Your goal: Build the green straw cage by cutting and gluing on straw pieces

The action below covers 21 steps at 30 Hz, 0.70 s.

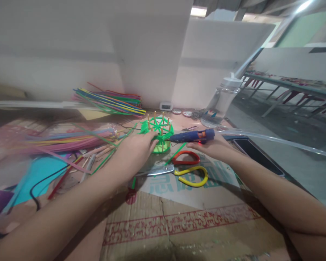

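A round green craft piece (159,148), with spokes and several upright wooden pegs, stands at the middle of the table. My left hand (138,146) grips its near left edge, the fingertips partly hidden against it. In my right hand (210,148) is a blue hot glue gun (188,136), held level with its nozzle pointing left at the craft piece's right side, close to my left fingers. Just in front lies a pair of scissors (167,169) with one red and one yellow handle loop, blades toward the left.
Bundles of coloured pipe cleaners (111,101) lie at the back left. More pink and yellow ones (78,141) spread nearer. A water bottle (221,101) stands back right, a phone (258,156) at the right edge. A small digital clock (166,106) sits against the board.
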### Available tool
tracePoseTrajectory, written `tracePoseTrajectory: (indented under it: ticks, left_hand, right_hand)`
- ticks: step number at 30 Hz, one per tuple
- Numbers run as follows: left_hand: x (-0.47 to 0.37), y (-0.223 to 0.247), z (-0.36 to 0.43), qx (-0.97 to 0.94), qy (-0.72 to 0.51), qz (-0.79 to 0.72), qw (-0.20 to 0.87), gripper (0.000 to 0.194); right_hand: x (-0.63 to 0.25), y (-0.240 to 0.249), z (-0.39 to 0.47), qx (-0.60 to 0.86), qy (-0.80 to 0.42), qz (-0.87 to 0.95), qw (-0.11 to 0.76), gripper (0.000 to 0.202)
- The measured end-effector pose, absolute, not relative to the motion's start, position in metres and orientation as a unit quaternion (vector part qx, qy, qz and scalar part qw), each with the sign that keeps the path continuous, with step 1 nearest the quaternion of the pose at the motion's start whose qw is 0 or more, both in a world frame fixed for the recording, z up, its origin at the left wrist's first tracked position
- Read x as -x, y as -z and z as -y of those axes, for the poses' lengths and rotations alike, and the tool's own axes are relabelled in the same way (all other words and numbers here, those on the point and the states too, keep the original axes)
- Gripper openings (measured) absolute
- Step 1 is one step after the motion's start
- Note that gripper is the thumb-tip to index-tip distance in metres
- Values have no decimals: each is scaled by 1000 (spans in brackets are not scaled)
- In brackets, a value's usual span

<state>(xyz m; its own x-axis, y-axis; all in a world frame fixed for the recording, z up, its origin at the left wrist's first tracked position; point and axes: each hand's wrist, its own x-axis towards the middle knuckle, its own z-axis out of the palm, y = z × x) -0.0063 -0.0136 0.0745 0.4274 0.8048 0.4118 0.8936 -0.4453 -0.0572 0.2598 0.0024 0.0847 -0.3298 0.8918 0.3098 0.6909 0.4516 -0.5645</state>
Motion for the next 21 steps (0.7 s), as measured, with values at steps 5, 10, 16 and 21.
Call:
tracePoseTrajectory:
  ticks: [5,10,16,21]
  left_hand:
    - [7,-75,14,832,161,513,132,30]
    - [7,-74,13,834,168,507,140,29]
    - [5,-73,14,833,173,504,147,26]
    - [5,-73,13,834,174,502,152,25]
  right_hand:
    - [-259,-89,1,519,-168,797,259,25]
    - [-260,-88,-1,499,-157,803,287,30]
    - [-264,-76,-8,522,-153,788,288,33]
    - [-262,-76,-7,498,-184,785,320,29]
